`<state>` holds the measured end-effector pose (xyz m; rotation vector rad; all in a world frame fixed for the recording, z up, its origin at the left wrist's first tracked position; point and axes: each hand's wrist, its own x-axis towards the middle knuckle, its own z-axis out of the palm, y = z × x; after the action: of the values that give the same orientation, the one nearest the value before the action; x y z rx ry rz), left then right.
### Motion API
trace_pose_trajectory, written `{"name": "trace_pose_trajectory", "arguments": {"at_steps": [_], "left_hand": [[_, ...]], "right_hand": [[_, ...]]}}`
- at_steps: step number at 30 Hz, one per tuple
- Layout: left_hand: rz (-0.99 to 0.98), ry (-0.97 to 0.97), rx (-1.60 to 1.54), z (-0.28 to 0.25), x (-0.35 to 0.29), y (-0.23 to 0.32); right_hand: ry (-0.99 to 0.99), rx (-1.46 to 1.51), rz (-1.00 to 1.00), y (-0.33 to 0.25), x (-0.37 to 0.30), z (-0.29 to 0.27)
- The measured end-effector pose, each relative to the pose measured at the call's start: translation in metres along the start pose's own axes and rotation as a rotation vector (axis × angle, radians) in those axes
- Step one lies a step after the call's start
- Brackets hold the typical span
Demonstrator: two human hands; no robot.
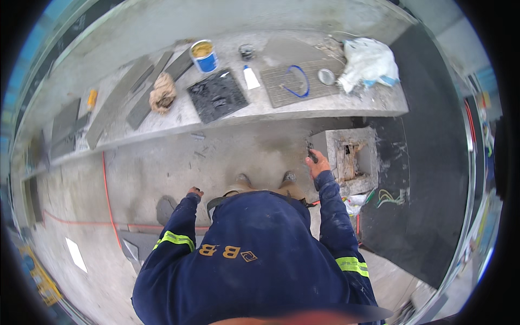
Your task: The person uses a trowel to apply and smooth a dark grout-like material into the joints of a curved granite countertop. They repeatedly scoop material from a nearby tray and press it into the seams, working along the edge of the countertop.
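Note:
My right hand is closed around a small dark tool with a narrow tip; its exact kind is too small to tell. It is beside a rough concrete block with a broken, hollow middle. My left hand hangs low at my side, fingers curled, with a dark spot at the fingertips that I cannot make out. Ahead, on a long concrete ledge, lie a glossy black tile, a white tube with a blue cap and an open blue-and-white can of yellowish paste.
Grey stone strips and a crumpled brown paper bag lie along the ledge's left. Farther right are a ribbed grey board, a blue strap and a white plastic bag. An orange cable crosses the floor. Dark slabs stand at right.

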<state>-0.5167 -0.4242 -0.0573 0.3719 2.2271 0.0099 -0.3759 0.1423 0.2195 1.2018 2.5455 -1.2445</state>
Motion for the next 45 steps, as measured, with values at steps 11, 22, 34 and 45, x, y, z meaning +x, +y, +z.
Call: {"name": "trace_pose_trajectory", "arguments": {"at_steps": [11,22,34,45], "left_hand": [[0.256,0.047,0.161,0.085,-0.074,0.063],[-0.514,0.254,-1.252,0.064,-0.094,0.102],[-0.642,0.154,-1.268,0.046,-0.174,0.129],[0.226,-0.050,-0.404,0.103,-0.050,0.062]], "right_hand": [[-0.289,-0.443,-0.542,-0.199,0.015,0.050],[-0.533,-1.213,-1.139,-0.296,0.147,0.118],[-0.634,-1.565,-1.149,-0.348,0.154,0.147],[-0.498,-0.944,-0.268,0.064,0.150,0.042]]}}
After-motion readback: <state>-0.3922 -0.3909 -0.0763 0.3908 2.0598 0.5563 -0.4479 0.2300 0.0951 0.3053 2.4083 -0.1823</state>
